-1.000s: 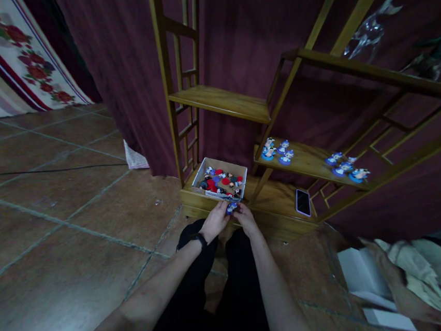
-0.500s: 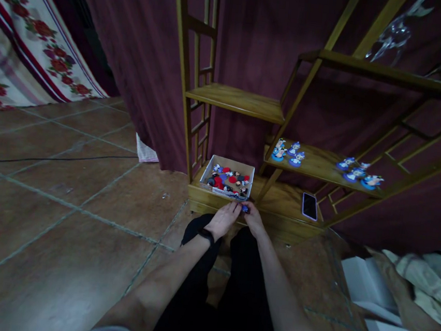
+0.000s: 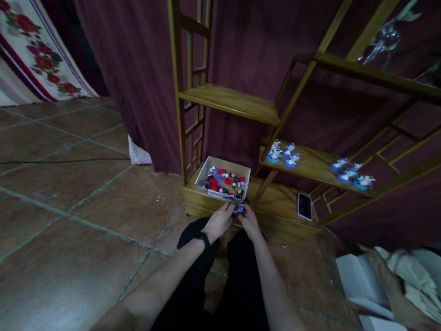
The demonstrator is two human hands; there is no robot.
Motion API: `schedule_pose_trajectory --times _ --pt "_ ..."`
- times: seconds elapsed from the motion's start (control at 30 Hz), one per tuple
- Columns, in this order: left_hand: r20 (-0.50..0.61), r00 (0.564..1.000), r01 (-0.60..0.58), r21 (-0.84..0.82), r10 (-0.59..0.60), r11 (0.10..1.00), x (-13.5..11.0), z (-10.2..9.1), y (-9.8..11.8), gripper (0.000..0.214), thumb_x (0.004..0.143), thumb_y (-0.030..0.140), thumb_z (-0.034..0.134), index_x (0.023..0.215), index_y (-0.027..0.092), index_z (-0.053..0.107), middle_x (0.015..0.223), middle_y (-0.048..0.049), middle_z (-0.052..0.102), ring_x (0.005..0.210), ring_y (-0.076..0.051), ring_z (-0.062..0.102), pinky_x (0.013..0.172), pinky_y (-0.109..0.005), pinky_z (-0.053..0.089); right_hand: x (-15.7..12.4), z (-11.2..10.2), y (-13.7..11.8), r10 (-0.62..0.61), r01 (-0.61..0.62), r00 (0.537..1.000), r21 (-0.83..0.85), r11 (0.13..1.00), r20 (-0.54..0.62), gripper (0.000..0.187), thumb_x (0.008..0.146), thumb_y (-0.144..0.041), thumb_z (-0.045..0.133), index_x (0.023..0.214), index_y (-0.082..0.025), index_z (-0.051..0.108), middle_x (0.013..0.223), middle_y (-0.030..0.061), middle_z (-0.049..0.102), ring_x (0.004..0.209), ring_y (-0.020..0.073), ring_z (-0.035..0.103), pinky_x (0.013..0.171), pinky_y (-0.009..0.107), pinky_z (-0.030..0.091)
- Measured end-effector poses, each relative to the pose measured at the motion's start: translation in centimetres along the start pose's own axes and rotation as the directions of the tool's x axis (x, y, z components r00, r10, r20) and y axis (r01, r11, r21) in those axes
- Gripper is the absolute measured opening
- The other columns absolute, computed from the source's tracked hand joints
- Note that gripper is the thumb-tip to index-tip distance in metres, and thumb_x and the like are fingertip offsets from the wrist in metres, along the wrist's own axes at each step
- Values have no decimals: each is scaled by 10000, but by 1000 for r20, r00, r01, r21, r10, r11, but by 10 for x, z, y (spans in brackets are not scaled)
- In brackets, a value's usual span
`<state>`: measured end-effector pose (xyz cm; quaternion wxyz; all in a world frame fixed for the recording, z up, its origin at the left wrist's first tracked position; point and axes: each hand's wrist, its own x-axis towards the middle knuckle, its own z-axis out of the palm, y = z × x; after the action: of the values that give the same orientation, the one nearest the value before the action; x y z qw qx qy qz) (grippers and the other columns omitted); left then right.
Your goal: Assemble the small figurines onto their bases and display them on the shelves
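A small blue-purple figurine (image 3: pixel 238 209) is held between both my hands, just in front of the cardboard box. My left hand (image 3: pixel 220 220) has its fingers closed on the figurine's left side. From the other side, my right hand (image 3: pixel 249 222) pinches it too. The open box (image 3: pixel 224 164) stands on the low wooden shelf and contains many small figure parts and round bases in red, grey, blue and black. Several finished-looking blue and white figurines (image 3: pixel 291 160) on round bases stand on the middle shelf, with another group (image 3: pixel 347 174) farther right.
A phone (image 3: pixel 304 206) lies on the low shelf to the right. White boxes (image 3: pixel 363 283) and cloth sit on the tiled floor at the right. A glass ornament (image 3: pixel 386 38) stands on the upper shelf (image 3: pixel 392 80). A black cable (image 3: pixel 49 158) crosses the floor at left.
The figurine has turned in my fingers and shows more of its blue and white surface. My right hand's grip has shifted slightly. The whole view has moved a little.
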<state>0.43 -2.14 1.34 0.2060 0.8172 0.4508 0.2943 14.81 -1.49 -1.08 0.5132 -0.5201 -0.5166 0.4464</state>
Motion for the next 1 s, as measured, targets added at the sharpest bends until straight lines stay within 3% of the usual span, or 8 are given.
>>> schedule_pose_trajectory --times 0.17,0.27,0.4,0.57,0.7,0.87,1.0 --pt "13 977 200 -415 -214 887 15 8 -24 300 704 154 586 1003 153 568 887 -46 655 806 -156 614 772 -297 482 2 3 -3 111 -114 993 164 980 25 255 630 -288 610 875 -220 626 879 12 666 837 192 601 773 341 468" --pt "40 966 229 -591 -256 773 22 13 -34 277 692 218 618 953 129 588 853 -52 673 765 -152 621 752 -300 490 2 3 -7 164 -163 986 218 962 15 250 626 -330 640 853 -224 642 874 13 664 795 184 610 737 335 484" --pt "78 960 243 -705 -267 667 25 10 -33 266 671 258 643 903 128 621 882 -66 688 779 -153 628 783 -309 485 0 4 -14 167 -169 986 238 957 27 252 647 -378 642 854 -234 651 861 8 665 780 172 613 742 324 485" --pt "126 941 302 -731 -314 612 24 -2 -23 280 632 330 683 824 129 650 803 -64 693 731 -162 632 737 -305 489 0 4 -15 192 -194 981 253 948 33 278 650 -435 654 847 -240 642 825 -1 658 757 171 614 732 318 483" --pt "103 937 306 -703 -334 642 23 -2 -25 306 605 339 701 818 129 638 722 -42 672 680 -153 622 698 -291 489 2 3 -11 156 -151 988 261 954 -1 279 637 -457 668 800 -234 628 780 -13 644 748 173 604 742 316 474" --pt "-28 963 205 -566 -268 798 22 5 -27 274 636 278 657 866 140 601 731 -28 635 668 -149 609 668 -290 496 2 5 -16 40 -41 999 132 990 14 280 684 -436 638 870 -227 629 847 3 660 841 196 599 789 319 458" --pt "-103 980 110 -419 -168 901 20 6 -23 209 671 228 588 870 162 597 843 -39 614 742 -157 614 715 -311 505 -2 9 -18 -51 46 998 -103 994 -45 254 716 -360 612 927 -219 607 916 13 653 866 194 592 790 320 455"
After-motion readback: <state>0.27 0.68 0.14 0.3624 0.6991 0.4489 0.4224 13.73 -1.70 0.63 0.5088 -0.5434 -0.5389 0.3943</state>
